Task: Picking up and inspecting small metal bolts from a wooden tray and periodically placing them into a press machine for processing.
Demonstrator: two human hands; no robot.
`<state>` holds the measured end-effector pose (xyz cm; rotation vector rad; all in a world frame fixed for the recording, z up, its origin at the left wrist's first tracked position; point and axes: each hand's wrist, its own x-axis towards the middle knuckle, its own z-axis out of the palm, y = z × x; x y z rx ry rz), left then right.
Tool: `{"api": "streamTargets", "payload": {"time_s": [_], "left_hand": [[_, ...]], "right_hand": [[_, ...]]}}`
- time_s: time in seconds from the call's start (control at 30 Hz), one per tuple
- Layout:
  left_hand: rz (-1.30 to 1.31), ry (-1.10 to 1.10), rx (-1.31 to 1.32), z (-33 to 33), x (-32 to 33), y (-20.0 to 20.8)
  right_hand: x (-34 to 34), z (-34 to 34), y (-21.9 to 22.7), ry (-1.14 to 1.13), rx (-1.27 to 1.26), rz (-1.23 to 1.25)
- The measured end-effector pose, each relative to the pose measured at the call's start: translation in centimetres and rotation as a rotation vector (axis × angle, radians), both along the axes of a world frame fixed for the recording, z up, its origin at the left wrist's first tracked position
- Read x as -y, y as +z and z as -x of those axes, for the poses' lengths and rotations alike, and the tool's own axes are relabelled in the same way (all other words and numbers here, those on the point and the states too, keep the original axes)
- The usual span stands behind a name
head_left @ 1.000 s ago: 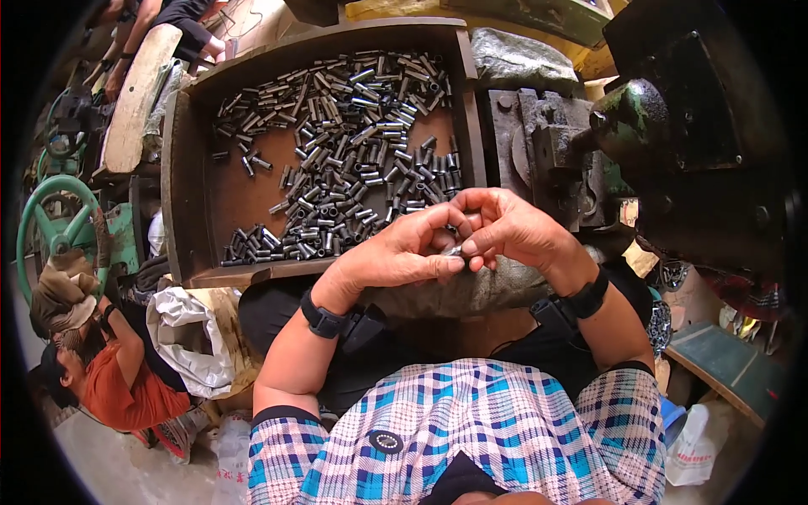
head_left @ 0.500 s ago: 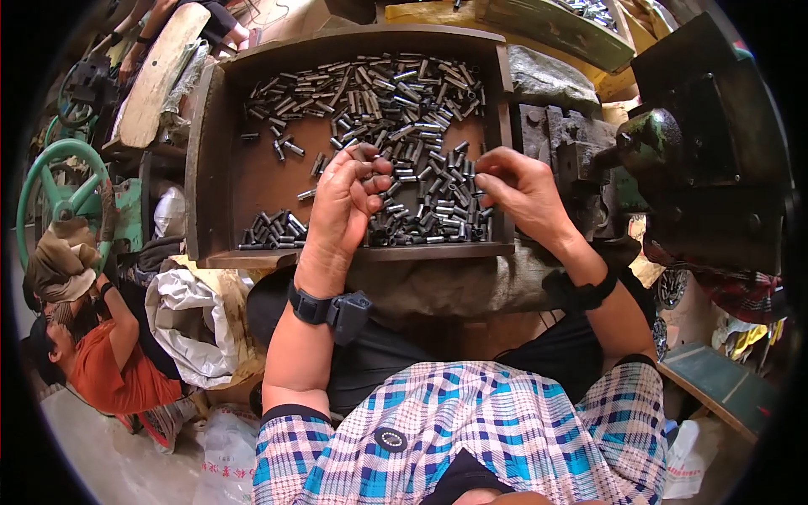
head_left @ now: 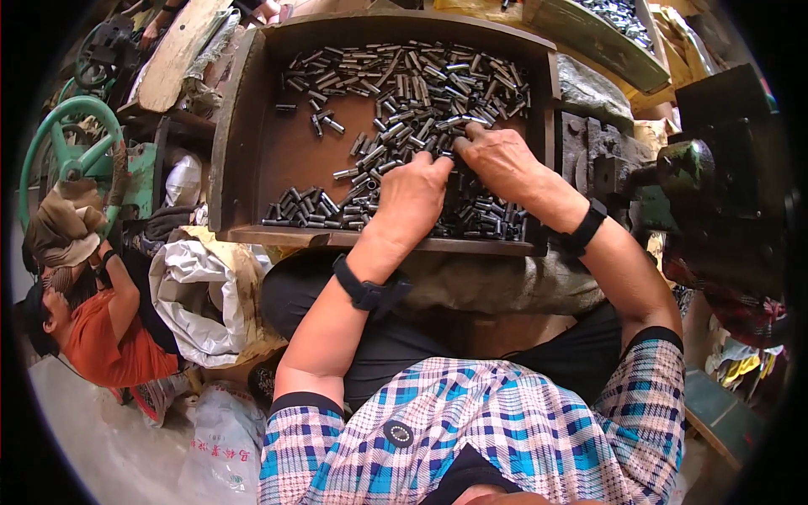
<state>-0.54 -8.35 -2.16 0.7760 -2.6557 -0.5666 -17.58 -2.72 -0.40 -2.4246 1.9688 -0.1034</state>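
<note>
Many short, dark metal tubes (head_left: pixel 412 93) lie heaped in a brown wooden tray (head_left: pixel 278 168), some with shiny sides. Back of the hand up, my left hand (head_left: pixel 412 198) reaches into the middle of the heap with its fingers bent and close together. Beside it, my right hand (head_left: pixel 505 164) curls down onto the same heap, thumb and forefinger drawn in. The fingertips of both hands nearly meet among the tubes. What they pinch is hidden beneath them. A smaller cluster of tubes (head_left: pixel 301 206) sits in the tray's near left corner.
A dark machine (head_left: pixel 715 185) stands close on the right. At the left are a green handwheel (head_left: pixel 71 160), a white sack (head_left: pixel 198 295) and a person in an orange shirt (head_left: pixel 114 337). Another box of metal parts (head_left: pixel 589 34) is at the far right.
My left hand has turned from palm-up to palm-down and moved right. My right hand has shifted left and farther in. Both now meet on the heap; the view has shifted slightly.
</note>
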Motion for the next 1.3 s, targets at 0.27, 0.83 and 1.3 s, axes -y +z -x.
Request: {"api": "streamTargets", "payload": {"time_s": [0.27,0.83,1.3], "left_hand": [[0.178,-0.097,0.235,1.5,-0.6,-0.3],[-1.135,-0.123,-0.108,1.7,-1.2,2.9],[-1.318,-0.105,-0.268,3.3,-2.6,1.6]], "right_hand": [[0.3,0.5,-0.9,0.023,0.066,0.062],[-10.0,0.0,1.8,-0.709,1.581,-0.035],[-10.5,1.2,1.1,-0.715,1.657,-0.061]]}}
